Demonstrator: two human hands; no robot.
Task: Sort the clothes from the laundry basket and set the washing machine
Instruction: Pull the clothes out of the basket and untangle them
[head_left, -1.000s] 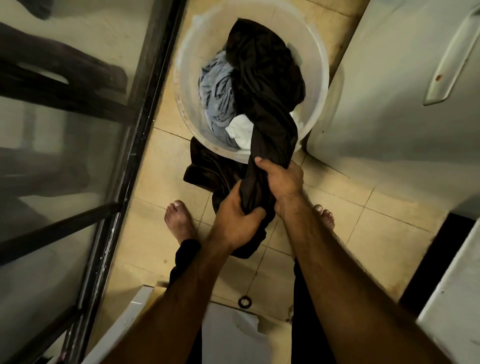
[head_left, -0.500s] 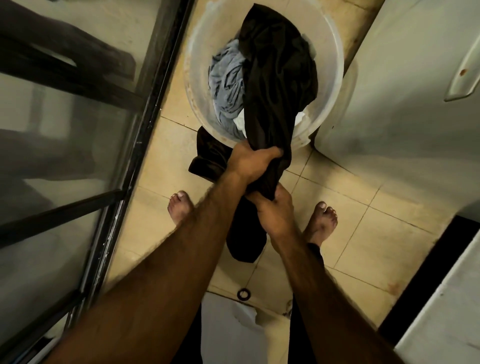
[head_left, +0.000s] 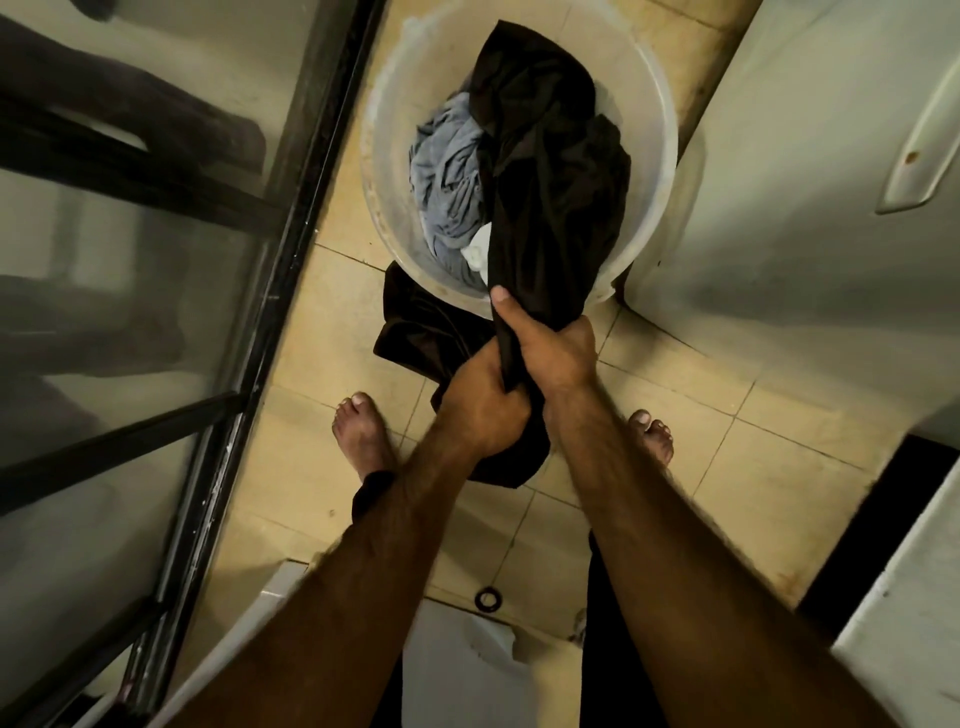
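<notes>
A round white laundry basket (head_left: 395, 156) stands on the tiled floor ahead of my feet. A long black garment (head_left: 545, 171) stretches from inside it down to my hands. My right hand (head_left: 550, 348) grips the garment just below the basket's near rim, thumb up. My left hand (head_left: 483, 405) grips it directly beneath, touching the right. The garment's tail hangs below my left hand. A grey-blue garment (head_left: 447, 171) and a white piece (head_left: 475, 254) lie in the basket. Another dark garment (head_left: 421, 322) lies on the floor against the basket.
A glass sliding door with a dark frame (head_left: 270, 312) runs along the left. A white appliance (head_left: 805, 182) with a handle stands at the right, close to the basket. Another white surface (head_left: 909, 597) is at the lower right. A small black ring (head_left: 488, 598) lies on the floor.
My hands swapped places on the black garment: the right hand has gone up to the higher grip and the left has dropped below it. More of the garment has come out of the basket.
</notes>
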